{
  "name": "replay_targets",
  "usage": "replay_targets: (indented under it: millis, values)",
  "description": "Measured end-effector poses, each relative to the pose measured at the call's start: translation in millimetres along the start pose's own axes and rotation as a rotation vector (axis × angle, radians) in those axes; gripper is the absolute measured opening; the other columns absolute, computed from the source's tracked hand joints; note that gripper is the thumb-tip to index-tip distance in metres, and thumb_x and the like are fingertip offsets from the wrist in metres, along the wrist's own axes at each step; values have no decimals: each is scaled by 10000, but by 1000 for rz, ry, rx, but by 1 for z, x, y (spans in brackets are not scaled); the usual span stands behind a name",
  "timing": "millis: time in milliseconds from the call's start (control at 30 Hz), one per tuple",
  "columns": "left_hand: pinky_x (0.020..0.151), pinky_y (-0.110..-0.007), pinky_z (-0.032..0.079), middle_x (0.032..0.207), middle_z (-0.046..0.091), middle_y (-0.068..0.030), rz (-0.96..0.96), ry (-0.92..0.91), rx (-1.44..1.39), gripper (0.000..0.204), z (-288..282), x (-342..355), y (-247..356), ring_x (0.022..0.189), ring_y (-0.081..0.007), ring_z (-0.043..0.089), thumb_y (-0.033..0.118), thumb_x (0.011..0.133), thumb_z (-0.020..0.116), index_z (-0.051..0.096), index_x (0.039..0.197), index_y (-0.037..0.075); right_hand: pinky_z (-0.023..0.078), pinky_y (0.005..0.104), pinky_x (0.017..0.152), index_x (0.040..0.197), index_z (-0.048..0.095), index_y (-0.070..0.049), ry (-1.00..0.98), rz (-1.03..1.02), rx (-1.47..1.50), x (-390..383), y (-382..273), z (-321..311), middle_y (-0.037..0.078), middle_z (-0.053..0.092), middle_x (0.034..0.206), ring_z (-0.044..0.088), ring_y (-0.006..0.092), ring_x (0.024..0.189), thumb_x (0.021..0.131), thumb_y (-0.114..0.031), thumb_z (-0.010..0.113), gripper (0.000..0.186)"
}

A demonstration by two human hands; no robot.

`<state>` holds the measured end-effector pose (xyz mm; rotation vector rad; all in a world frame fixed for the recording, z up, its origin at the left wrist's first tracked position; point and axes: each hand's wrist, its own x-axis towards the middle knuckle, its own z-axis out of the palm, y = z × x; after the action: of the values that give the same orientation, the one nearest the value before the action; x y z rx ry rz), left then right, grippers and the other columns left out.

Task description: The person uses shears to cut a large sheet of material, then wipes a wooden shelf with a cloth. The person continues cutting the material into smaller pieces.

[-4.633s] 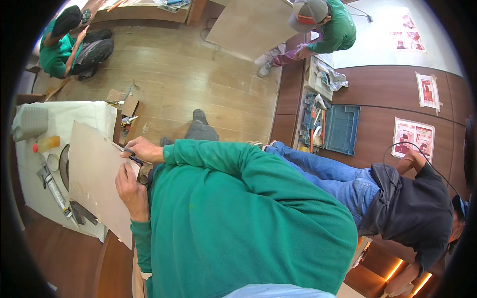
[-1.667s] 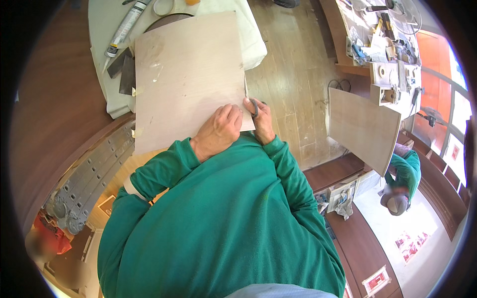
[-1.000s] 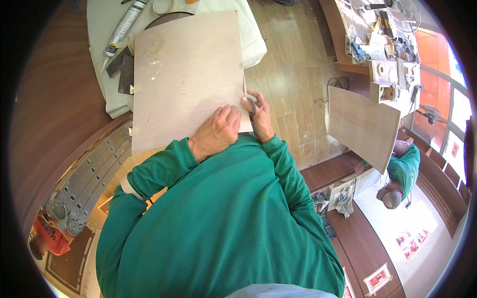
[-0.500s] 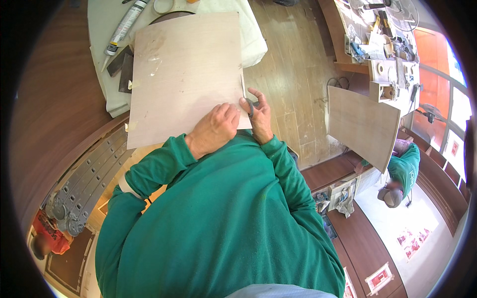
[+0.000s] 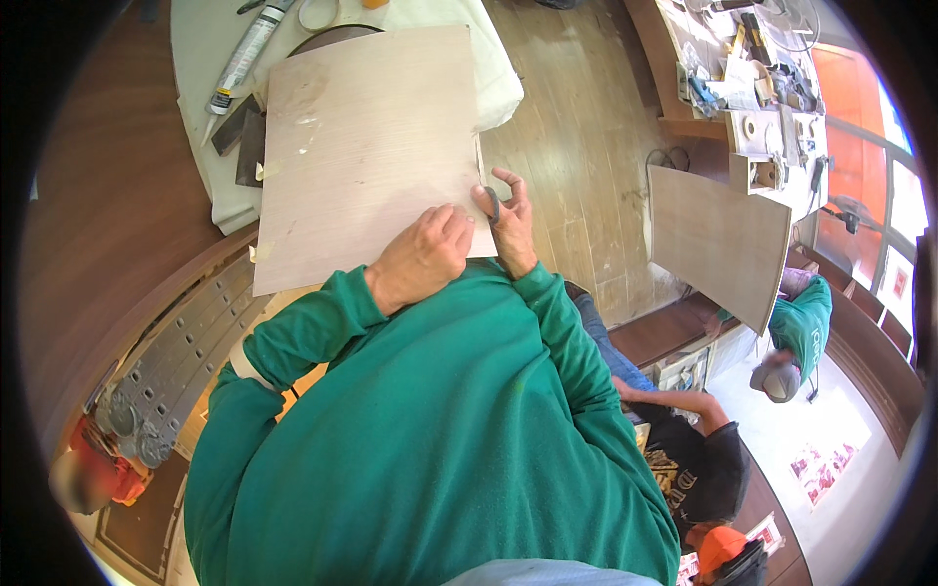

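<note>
A large, thin, pale wood-look panel (image 5: 366, 146) lies in front of me, its near edge against my green shirt. My left hand (image 5: 426, 249) rests on the panel's near right part, fingers curled and pressed together; whatever they pinch is hidden. At the right edge, my right hand (image 5: 513, 223) holds scissors (image 5: 492, 203) by a dark handle loop at the thumb, with the index finger stretched out. A narrow blade runs forward along the panel's edge. Small bits of pale tape (image 5: 260, 172) stick to the left edge.
A cloth-covered table (image 5: 496, 83) bears the panel, a sealant tube (image 5: 249, 51) and a tape roll (image 5: 319, 12). At right are a cluttered bench (image 5: 752, 83), a leaning panel (image 5: 718, 239) and a person in green (image 5: 801, 327). A person in black (image 5: 699, 459) is close behind my right arm.
The person in black with an orange cap has come into view at lower right. Both my hands stay almost in place; the right thumb and scissors have shifted slightly.
</note>
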<state>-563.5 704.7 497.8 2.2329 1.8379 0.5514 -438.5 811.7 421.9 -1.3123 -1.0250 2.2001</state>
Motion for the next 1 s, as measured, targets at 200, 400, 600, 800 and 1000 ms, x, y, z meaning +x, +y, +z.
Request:
replay_targets:
  millis: [200,400,600,800,1000]
  values:
    - [833,-380,518,943,578,-210,-52,-100,-37,261,-2,1,1,927,-320,576,46,769,554,591,970,-115,495,259,606,1292,434,-29,-20,22,74,-6,-5,3,115,622,933,586,120,744,836,-156,784,589]
    - [895,-401,527,1009,598,-239,-45,-178,-61,331,-10,-2,3,993,-352,598,48,789,560,593,1053,-148,480,254,607,1349,401,-10,-6,100,-158,6,-5,-6,97,613,896,580,119,753,821,-227,798,695]
    - [901,-406,525,1007,599,-239,-39,-172,-52,339,-12,-2,1,995,-356,601,45,778,564,592,1056,-148,466,250,584,1314,422,-11,24,-43,-87,8,5,2,79,603,874,561,105,724,832,-199,791,637]
    - [827,-388,519,935,580,-203,-56,-95,-87,253,-8,0,0,917,-325,582,21,751,556,586,966,-109,454,240,546,1268,453,-21,39,-71,12,4,7,4,67,613,852,553,91,675,834,-172,791,570]
    - [756,-374,509,855,561,-168,-47,-75,-108,170,-11,1,-6,840,-291,565,39,743,559,583,869,-73,445,249,528,1280,448,-20,29,-41,-86,2,5,3,52,613,812,550,92,636,820,-223,803,615]
